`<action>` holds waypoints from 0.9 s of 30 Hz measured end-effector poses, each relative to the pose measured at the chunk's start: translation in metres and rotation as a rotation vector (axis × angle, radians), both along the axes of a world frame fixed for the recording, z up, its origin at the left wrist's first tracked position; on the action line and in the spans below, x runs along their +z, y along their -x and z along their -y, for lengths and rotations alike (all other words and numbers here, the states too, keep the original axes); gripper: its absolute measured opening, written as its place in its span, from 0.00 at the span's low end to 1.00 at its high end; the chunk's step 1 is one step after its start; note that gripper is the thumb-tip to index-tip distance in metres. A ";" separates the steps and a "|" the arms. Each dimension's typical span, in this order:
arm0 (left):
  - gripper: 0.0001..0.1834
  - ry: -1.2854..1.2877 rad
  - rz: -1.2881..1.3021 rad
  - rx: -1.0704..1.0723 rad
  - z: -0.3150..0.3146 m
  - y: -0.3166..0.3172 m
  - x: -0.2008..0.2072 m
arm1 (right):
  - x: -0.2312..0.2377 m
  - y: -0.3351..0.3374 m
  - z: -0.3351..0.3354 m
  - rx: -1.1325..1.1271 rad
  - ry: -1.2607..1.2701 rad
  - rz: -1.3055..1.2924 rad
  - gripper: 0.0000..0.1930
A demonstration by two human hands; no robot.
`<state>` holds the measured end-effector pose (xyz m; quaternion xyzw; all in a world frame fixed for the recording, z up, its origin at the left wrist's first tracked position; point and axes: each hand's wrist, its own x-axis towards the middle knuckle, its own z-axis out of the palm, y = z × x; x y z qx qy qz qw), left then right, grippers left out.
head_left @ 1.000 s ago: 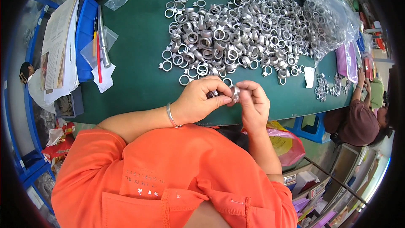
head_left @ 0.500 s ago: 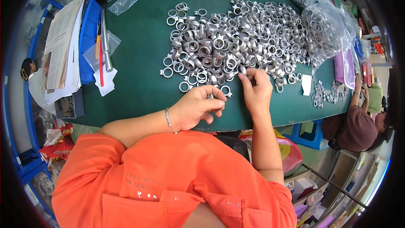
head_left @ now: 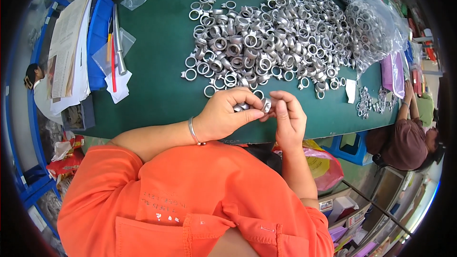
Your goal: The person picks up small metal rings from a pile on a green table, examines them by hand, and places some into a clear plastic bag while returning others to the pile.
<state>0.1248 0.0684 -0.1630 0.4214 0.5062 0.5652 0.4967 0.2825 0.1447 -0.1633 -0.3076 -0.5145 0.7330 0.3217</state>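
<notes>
A large pile of silver metal rings (head_left: 271, 43), many with a small raised head, lies in front of me. My left hand (head_left: 223, 113) is closed, with more silver pieces (head_left: 241, 107) partly visible inside its curled fingers. Its thumb and forefinger tips meet at one thick metal ring (head_left: 267, 105), held just off the pile's near edge. From the other side, my right hand (head_left: 291, 119) has its bent fingers against that same ring, thumb raised beside it. Fingers cover part of the ring.
The green tabletop (head_left: 147, 62) carries a blue tray (head_left: 97, 43) with papers and pens at left. At right are a clear bag of rings (head_left: 373, 33), a white paper slip (head_left: 350, 91), smaller metal pieces (head_left: 364, 103) and a purple basket (head_left: 393, 74). A co-worker (head_left: 404, 138) sits beyond.
My right hand has come back from the pile toward my left hand, bringing a ring. The left hand has turned and closed, and both now meet at that ring.
</notes>
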 end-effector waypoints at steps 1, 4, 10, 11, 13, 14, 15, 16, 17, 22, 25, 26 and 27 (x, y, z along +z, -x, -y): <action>0.04 -0.058 -0.041 -0.010 0.000 0.000 -0.004 | 0.000 0.000 0.001 0.006 -0.024 0.009 0.06; 0.08 -0.028 0.022 -0.038 0.000 0.001 -0.006 | -0.003 0.006 0.005 -0.047 -0.246 -0.035 0.07; 0.12 0.466 0.949 -0.121 0.005 0.009 -0.003 | 0.012 0.011 -0.001 0.267 -0.888 -0.054 0.10; 0.10 0.500 0.938 -0.098 0.009 0.007 -0.010 | 0.011 0.012 -0.006 0.224 -0.930 -0.030 0.09; 0.06 0.523 0.855 -0.138 0.008 0.005 -0.010 | -0.008 0.015 -0.018 -0.020 -1.049 0.221 0.09; 0.05 0.541 0.843 -0.153 0.008 0.004 -0.009 | -0.016 0.019 -0.026 -0.144 -1.147 0.383 0.10; 0.05 0.531 0.817 -0.154 0.007 0.004 -0.007 | -0.022 0.024 -0.032 -0.153 -1.124 0.438 0.11; 0.05 0.520 0.791 -0.156 0.007 0.003 -0.005 | -0.026 0.027 -0.036 -0.162 -1.101 0.493 0.12; 0.05 0.510 0.764 -0.158 0.006 0.003 -0.002 | -0.031 0.027 -0.037 -0.165 -1.066 0.517 0.13; 0.06 0.467 0.556 -0.080 0.006 0.006 0.000 | -0.031 0.017 -0.034 -0.136 -0.860 0.456 0.08; 0.08 0.447 0.455 -0.051 0.005 0.005 0.000 | -0.019 0.014 -0.023 -0.070 -0.572 0.248 0.07; 0.09 0.441 0.425 -0.040 0.004 0.004 0.002 | -0.016 0.013 -0.019 -0.063 -0.561 0.214 0.07; 0.09 0.432 0.411 -0.026 0.003 0.003 0.006 | -0.013 0.013 -0.016 -0.057 -0.667 0.253 0.07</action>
